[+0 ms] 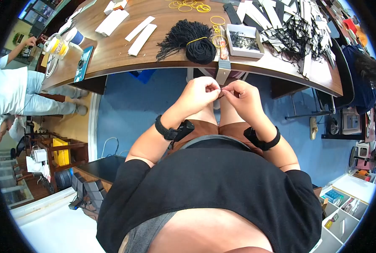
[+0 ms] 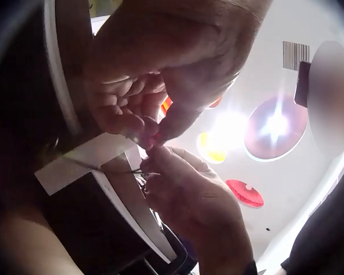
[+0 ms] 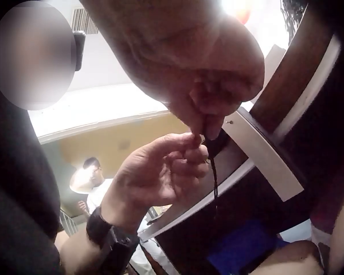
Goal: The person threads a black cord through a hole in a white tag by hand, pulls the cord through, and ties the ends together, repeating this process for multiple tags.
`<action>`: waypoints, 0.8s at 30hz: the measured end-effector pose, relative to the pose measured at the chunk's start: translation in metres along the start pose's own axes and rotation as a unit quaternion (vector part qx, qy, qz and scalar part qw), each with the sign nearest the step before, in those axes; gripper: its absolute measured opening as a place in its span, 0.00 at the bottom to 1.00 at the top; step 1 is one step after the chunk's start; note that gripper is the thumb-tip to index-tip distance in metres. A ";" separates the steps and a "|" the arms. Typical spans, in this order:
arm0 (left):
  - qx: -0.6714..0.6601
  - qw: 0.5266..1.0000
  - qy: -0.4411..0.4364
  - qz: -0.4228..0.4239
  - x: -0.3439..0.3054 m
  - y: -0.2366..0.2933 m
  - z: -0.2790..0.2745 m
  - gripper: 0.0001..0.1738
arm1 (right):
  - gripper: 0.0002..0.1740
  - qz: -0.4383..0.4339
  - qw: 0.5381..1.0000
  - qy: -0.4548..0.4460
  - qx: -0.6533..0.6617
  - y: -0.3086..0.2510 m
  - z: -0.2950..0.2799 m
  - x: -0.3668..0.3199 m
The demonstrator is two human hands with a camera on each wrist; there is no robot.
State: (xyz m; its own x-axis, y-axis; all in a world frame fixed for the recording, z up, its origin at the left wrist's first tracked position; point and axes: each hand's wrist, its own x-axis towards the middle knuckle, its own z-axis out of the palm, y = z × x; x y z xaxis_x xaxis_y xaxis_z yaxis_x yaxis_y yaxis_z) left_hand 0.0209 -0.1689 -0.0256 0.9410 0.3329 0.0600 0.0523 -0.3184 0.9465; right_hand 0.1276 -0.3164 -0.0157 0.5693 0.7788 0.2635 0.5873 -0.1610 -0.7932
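Over the lap, just in front of the table edge, the left hand (image 1: pixel 200 96) and right hand (image 1: pixel 242 99) meet fingertip to fingertip. Both pinch a thin black cord (image 3: pixel 214 177), whose loose end hangs below the fingers in the right wrist view. Curled fingers hide the pinched part. Close beyond the hands, a pale flat strip (image 3: pixel 266 157) juts out from the table edge. On the table (image 1: pixel 124 55) behind it lies a thick bundle of black cords (image 1: pixel 200 51) with a yellow rubber band around it.
Right of the bundle stands a white box (image 1: pixel 258 54) of small black pieces. Farther right is a heap of white and black strips with cords (image 1: pixel 301 38). White strips (image 1: pixel 142 40), yellow rubber bands (image 1: pixel 188 6) and a spool (image 1: pixel 75 36) lie leftward. Another person (image 1: pixel 17 90) stands at left.
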 end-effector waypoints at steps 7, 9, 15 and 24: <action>0.354 0.901 0.194 0.161 0.017 0.010 0.011 0.04 | 0.05 -0.009 0.991 0.135 0.009 0.011 0.012 0.017; 0.361 0.895 0.208 0.159 0.025 0.004 0.014 0.03 | 0.05 0.019 0.989 0.140 -0.034 0.016 0.014 0.021; 0.204 0.955 0.189 0.099 0.025 -0.013 0.022 0.06 | 0.09 0.288 0.886 -0.023 0.362 0.041 0.021 0.015; -0.169 0.972 0.162 0.028 0.027 -0.038 0.040 0.06 | 0.07 0.377 0.760 -0.108 0.519 0.065 0.036 0.012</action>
State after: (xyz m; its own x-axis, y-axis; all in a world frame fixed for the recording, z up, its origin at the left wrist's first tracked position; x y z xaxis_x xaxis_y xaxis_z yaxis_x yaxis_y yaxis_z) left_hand 0.0580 -0.1835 -0.0725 0.7813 0.6034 0.1596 -0.1604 -0.0530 0.9856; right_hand 0.1522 -0.2954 -0.0839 0.3463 0.8015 -0.4875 -0.6917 -0.1329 -0.7099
